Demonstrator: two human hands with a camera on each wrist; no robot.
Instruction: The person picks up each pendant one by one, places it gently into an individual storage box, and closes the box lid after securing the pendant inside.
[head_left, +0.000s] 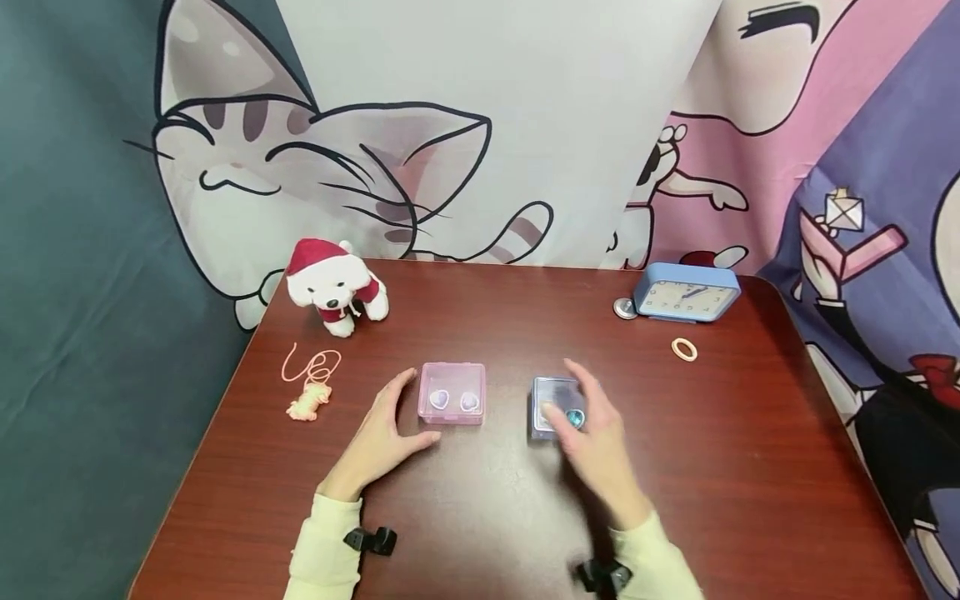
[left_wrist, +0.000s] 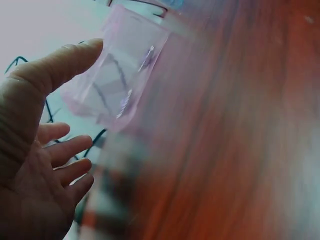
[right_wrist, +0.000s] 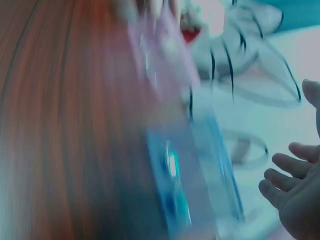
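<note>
A small clear pink box (head_left: 452, 380) with two pale, silvery-rimmed pieces (head_left: 469, 402) in it lies on the table, its lid down. My left hand (head_left: 381, 437) is just left of that box, thumb and fingers spread apart and holding nothing. To the right sits a clear blue box (head_left: 546, 390), with a teal gem-like piece (head_left: 575, 418) showing. My right hand (head_left: 598, 442) is over its right side, fingers and thumb parted, hiding part of it. In the right wrist view, the blurred blue box (right_wrist: 195, 170) lies apart from the loosely extended fingers.
At the back left stands a plush dog (head_left: 333, 283) in a red hat. Before it lies a peach figure (head_left: 309, 402) on a cord. A blue clock (head_left: 686, 293), a silver disc (head_left: 625, 309) and a pale ring (head_left: 684, 349) are at the back right of the brown table (head_left: 480, 525).
</note>
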